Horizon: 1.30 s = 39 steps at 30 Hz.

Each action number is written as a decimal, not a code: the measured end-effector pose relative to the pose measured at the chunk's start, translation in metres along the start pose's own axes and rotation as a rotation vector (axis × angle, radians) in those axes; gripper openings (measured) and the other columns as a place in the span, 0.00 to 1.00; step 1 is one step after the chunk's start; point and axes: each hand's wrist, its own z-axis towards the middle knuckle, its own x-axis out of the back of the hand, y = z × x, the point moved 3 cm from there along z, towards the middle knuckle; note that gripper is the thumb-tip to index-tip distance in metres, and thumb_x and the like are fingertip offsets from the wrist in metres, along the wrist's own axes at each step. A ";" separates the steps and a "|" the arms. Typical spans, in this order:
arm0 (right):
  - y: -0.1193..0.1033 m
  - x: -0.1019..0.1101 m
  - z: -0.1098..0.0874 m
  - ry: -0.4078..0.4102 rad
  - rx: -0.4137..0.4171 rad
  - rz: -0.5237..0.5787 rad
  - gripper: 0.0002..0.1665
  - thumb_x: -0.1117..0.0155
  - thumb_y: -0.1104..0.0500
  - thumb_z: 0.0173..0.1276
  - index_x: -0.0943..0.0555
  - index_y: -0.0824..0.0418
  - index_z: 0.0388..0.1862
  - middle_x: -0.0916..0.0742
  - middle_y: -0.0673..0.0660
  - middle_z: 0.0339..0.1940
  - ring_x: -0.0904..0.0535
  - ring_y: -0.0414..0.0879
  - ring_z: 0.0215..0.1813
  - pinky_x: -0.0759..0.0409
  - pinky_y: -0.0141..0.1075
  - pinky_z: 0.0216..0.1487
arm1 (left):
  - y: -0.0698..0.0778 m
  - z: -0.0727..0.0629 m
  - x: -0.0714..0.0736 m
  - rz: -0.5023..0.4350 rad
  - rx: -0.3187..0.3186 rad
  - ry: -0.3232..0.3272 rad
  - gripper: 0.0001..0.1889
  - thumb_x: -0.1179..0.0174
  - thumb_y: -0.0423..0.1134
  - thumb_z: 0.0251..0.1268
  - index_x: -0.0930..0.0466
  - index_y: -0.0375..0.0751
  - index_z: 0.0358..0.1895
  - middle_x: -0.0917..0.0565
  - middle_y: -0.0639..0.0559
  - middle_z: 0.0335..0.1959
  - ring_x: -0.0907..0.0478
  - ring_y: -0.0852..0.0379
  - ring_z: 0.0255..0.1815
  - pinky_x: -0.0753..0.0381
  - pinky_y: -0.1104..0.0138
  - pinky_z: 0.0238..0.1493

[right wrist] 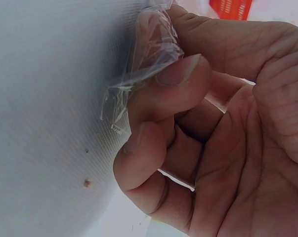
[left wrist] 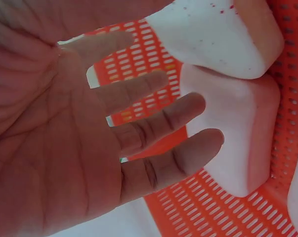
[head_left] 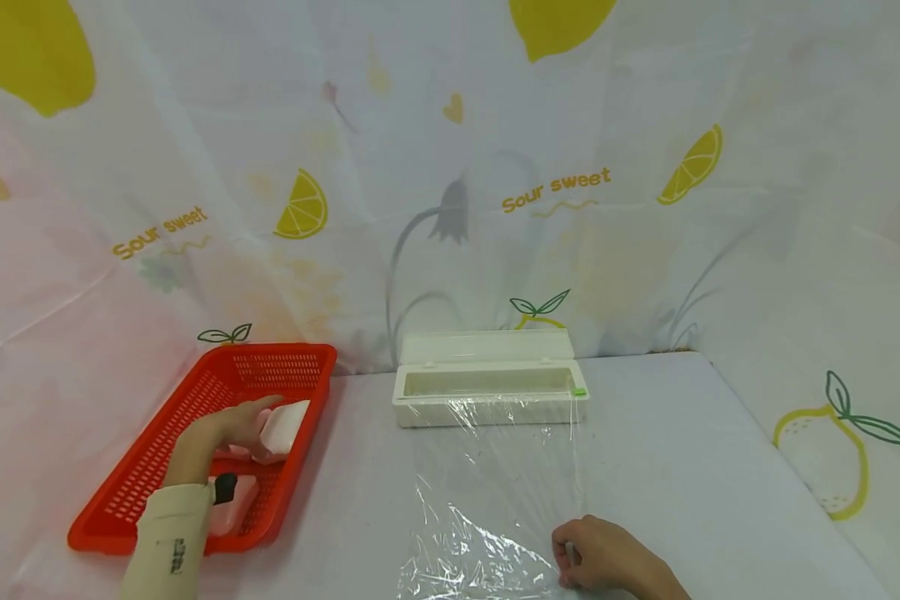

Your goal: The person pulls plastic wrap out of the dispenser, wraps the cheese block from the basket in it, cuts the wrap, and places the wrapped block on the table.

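Observation:
My left hand reaches into a red plastic basket, beside a block with a white face. In the left wrist view its fingers are straight and spread, with fingertips close to a pale pink block; a white-faced block with red specks sits above that. Low at the front, my right hand pinches the corner of a sheet of clear plastic wrap. Crumpled film shows around the fingertips in the right wrist view. The sheet stretches from a white wrap dispenser box with its lid raised.
Another pink block lies in the basket's near end. A small green piece sits on the dispenser's right edge. A white cloth covers the table, and a lemon-print curtain hangs behind and at the sides.

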 end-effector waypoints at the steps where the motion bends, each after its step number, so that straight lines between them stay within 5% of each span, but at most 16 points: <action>1: 0.000 0.000 0.000 0.001 -0.001 0.000 0.17 0.23 0.60 0.50 0.25 0.47 0.20 0.27 0.39 0.14 0.35 0.32 0.20 0.36 0.31 0.21 | -0.001 0.003 -0.002 -0.005 0.003 -0.005 0.61 0.20 0.48 0.41 0.51 0.42 0.78 0.41 0.26 0.66 0.40 0.29 0.58 0.22 0.43 0.46; 10: 0.000 0.000 0.000 0.021 0.003 -0.005 0.17 0.23 0.60 0.49 0.25 0.47 0.21 0.28 0.38 0.15 0.35 0.32 0.20 0.36 0.31 0.21 | -0.002 0.014 -0.008 -0.003 0.053 -0.011 0.61 0.19 0.45 0.39 0.51 0.43 0.77 0.41 0.28 0.62 0.39 0.31 0.53 0.20 0.54 0.37; 16: 0.000 -0.001 0.000 0.017 -0.003 0.002 0.17 0.23 0.60 0.49 0.25 0.47 0.21 0.27 0.39 0.15 0.34 0.32 0.20 0.35 0.31 0.21 | -0.001 0.018 -0.007 0.073 0.052 0.013 0.56 0.20 0.45 0.41 0.45 0.41 0.75 0.39 0.30 0.60 0.39 0.31 0.54 0.22 0.48 0.38; 24: 0.000 -0.001 -0.001 0.022 -0.012 -0.016 0.17 0.23 0.60 0.49 0.25 0.47 0.20 0.28 0.39 0.15 0.34 0.33 0.20 0.36 0.32 0.21 | 0.000 0.016 -0.007 0.179 0.004 0.082 0.53 0.19 0.46 0.39 0.39 0.42 0.72 0.39 0.28 0.63 0.42 0.29 0.56 0.27 0.35 0.46; 33: -0.001 -0.001 -0.002 0.021 -0.008 -0.009 0.17 0.23 0.60 0.50 0.26 0.47 0.21 0.28 0.39 0.15 0.35 0.33 0.20 0.36 0.32 0.21 | 0.004 0.007 -0.004 0.216 -0.089 0.154 0.47 0.20 0.48 0.40 0.34 0.33 0.65 0.35 0.29 0.58 0.39 0.30 0.53 0.27 0.37 0.47; 39: -0.003 0.000 -0.002 0.021 0.006 -0.017 0.17 0.23 0.60 0.49 0.26 0.47 0.21 0.27 0.38 0.15 0.35 0.32 0.20 0.35 0.31 0.21 | 0.003 -0.007 0.001 0.148 -0.118 0.200 0.47 0.20 0.47 0.40 0.35 0.27 0.61 0.31 0.31 0.53 0.34 0.34 0.50 0.22 0.42 0.44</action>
